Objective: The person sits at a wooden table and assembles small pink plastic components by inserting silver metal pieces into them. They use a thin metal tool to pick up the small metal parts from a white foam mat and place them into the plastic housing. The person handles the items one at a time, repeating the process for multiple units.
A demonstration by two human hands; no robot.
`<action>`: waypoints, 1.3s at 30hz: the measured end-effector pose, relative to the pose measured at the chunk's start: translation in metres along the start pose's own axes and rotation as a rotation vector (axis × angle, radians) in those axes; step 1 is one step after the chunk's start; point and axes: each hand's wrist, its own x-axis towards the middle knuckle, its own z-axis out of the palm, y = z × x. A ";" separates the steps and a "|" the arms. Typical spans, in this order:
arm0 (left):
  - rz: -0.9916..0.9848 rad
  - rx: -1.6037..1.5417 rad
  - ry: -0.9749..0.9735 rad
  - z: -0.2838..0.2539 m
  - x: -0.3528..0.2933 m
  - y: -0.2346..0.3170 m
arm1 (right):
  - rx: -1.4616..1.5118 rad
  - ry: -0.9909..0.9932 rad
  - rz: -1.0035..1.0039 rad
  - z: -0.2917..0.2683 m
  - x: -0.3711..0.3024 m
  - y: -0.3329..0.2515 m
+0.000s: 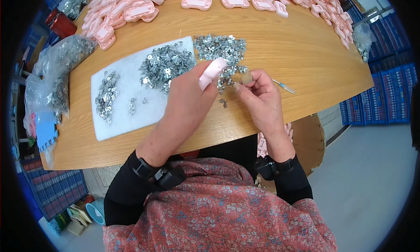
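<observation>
My left hand point(187, 94) is closed around a pale pink plastic casing point(213, 72), holding it upright above the table. Just to its right, my right hand point(265, 98) has thumb and forefinger pinched together over some small dark metal pieces; whatever sits in the pinch is too small to make out. A tan wrap point(247, 78) covers a fingertip of that hand. Beyond both hands lies a heap of small silvery metal clips point(221, 48) on the wood. Another heap of clips point(164, 64) rests on a white foam sheet point(129, 114) to the left, partly hidden by my left hand.
Many pink casings point(140, 10) line the table's far side. Clear bags of metal parts point(59, 64) lie at the left edge, near a red jar point(61, 24). A thin pen-like tool point(284, 86) lies right of my right hand. Below the table edge stands a cardboard box point(308, 142).
</observation>
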 end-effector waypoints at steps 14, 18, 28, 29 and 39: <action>-0.230 -0.500 -0.328 -0.019 -0.003 -0.002 | -0.030 -0.120 0.006 -0.003 -0.010 -0.008; -0.247 -0.763 -0.356 -0.022 -0.007 -0.005 | 0.159 -0.136 0.131 0.002 -0.012 -0.010; -0.218 -0.546 -0.332 -0.035 -0.020 -0.017 | -0.260 -0.366 0.277 0.006 -0.007 -0.031; -0.250 -0.580 -0.355 -0.036 -0.021 -0.019 | -0.249 -0.385 0.307 0.007 -0.007 -0.030; -0.493 -1.392 -0.449 -0.051 -0.025 -0.022 | 0.078 -0.157 0.065 0.032 -0.007 -0.037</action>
